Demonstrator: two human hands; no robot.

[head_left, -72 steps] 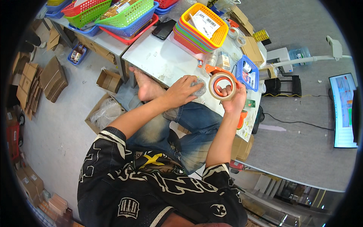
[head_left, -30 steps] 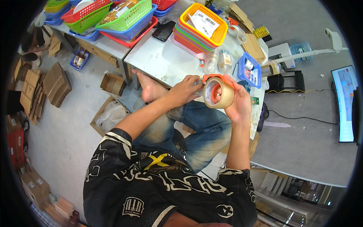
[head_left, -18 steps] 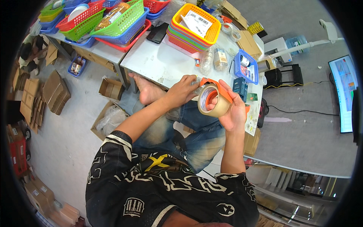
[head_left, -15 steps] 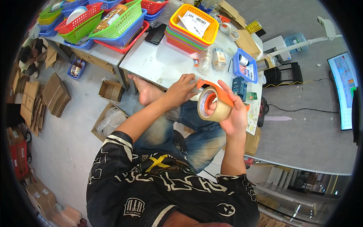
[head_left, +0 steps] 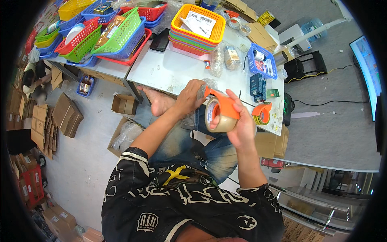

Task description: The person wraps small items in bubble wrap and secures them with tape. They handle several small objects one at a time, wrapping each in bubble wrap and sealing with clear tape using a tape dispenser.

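I see my right hand [head_left: 242,127] wrapped around an orange tape dispenser [head_left: 221,108] loaded with a roll of brown packing tape [head_left: 217,119]; the fingers curl over the orange frame and the thumb presses the roll from the near side, so the hold is firm and closed. The dispenser sits just right of the middle of the view, lifted above my lap and in front of the near edge of the white table [head_left: 173,72].

My left hand [head_left: 191,94] is at about ten o'clock from the dispenser, touching its upper end. The fingers are bent toward the orange tip, with a bit of crinkled clear plastic [head_left: 207,84] showing just beside them; I cannot tell whether they pinch the plastic, the tape end, or only rest there.

At three o'clock from the dispenser a second orange tape dispenser [head_left: 262,113] lies on the table near its right corner. At one o'clock stands a small blue basket [head_left: 262,60] with small packs inside, and a dark box [head_left: 256,84] lies just below it. At twelve o'clock a stack of orange baskets [head_left: 197,24] holds a white packet. A black phone [head_left: 160,39] lies at eleven o'clock, beside the green, blue and red baskets [head_left: 121,34] farther left.

Below the table, at nine o'clock, my bare foot [head_left: 159,101] rests near an open cardboard box [head_left: 124,104] on the grey floor [head_left: 88,161].
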